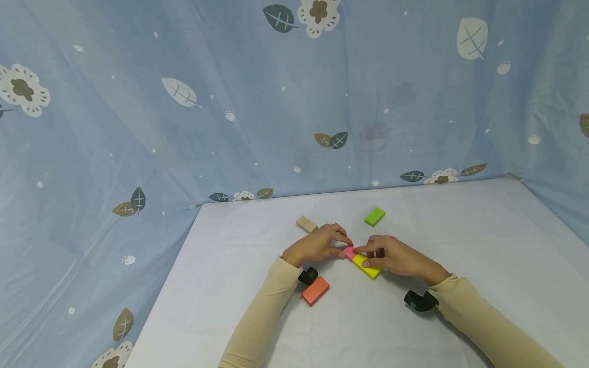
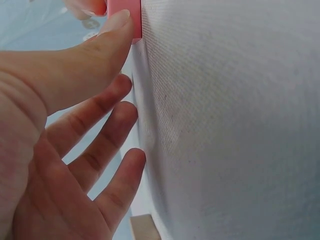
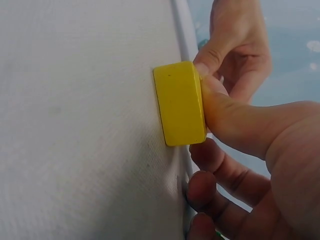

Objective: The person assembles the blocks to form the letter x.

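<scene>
A pink block [image 1: 348, 252] and a yellow block [image 1: 370, 272] lie end to end on the white table, in line with each other. With thumb and index finger, my left hand [image 1: 318, 245] pinches the pink block at its far-left end; its other fingers are spread in the left wrist view, where part of the pink block [image 2: 136, 21] shows. My right hand [image 1: 397, 255] grips the yellow block, its thumb on the block and its index finger reaching toward the joint with the pink one. The yellow block's end [image 3: 181, 105] faces the right wrist camera.
An orange-red block [image 1: 315, 291] lies near the left wrist. Beyond the left hand is a plain wooden block [image 1: 306, 223], and farther back a green block [image 1: 375, 216]. A blue patterned curtain [image 1: 257, 128] borders the white table [image 1: 221, 286].
</scene>
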Motion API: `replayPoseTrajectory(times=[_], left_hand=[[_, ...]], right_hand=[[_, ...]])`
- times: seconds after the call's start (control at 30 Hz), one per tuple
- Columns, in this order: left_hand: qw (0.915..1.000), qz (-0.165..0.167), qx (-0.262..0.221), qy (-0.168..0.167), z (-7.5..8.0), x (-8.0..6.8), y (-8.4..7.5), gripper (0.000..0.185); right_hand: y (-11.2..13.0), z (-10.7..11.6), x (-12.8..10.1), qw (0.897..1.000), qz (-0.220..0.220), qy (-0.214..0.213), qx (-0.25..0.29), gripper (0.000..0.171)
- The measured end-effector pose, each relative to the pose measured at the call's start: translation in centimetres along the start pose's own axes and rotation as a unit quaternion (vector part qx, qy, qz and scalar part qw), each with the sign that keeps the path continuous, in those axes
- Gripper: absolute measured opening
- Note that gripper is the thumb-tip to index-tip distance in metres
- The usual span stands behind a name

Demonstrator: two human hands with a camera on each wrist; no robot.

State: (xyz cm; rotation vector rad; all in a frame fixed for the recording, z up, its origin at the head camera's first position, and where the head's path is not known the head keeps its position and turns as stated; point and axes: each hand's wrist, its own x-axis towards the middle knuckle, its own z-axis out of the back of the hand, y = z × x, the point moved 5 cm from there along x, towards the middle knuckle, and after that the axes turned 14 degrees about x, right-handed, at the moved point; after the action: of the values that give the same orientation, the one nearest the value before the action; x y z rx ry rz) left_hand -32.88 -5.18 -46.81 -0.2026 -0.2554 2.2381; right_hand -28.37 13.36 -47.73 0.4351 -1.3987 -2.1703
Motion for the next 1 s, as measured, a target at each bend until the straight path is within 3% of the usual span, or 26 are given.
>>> replayPoseTrajectory(times=[0.27, 0.47, 0.7, 0.83, 1.0], left_hand=[[1.0000, -0.005, 0.002, 0.002, 0.2, 0.1, -0.3, 0.031], [1.0000, -0.008, -0.003, -0.003, 0.1, 0.0, -0.3, 0.031], [0.9999, -0.002, -0.008, 0.012, 0.4, -0.2, -0.5, 0.042], [0.9992, 0.025, -0.028, 0.014, 1.1, -0.7, -0.3, 0.044], [0.9967, 0.034, -0.071, -0.020, 2.8, -1.8, 0.0, 0.041]], right_hand=[[0.1, 0.1, -0.3, 1.000, -0.002, 0.006, -0.003, 0.034], [0.2, 0.0, -0.1, 1.000, -0.003, 0.022, -0.003, 0.038], [0.1, 0.1, -0.2, 0.999, -0.013, 0.031, 0.007, 0.040], [0.1, 0.1, -0.2, 0.999, -0.013, 0.030, 0.009, 0.040], [0.1, 0.1, 0.0, 1.000, -0.016, 0.025, 0.000, 0.039]])
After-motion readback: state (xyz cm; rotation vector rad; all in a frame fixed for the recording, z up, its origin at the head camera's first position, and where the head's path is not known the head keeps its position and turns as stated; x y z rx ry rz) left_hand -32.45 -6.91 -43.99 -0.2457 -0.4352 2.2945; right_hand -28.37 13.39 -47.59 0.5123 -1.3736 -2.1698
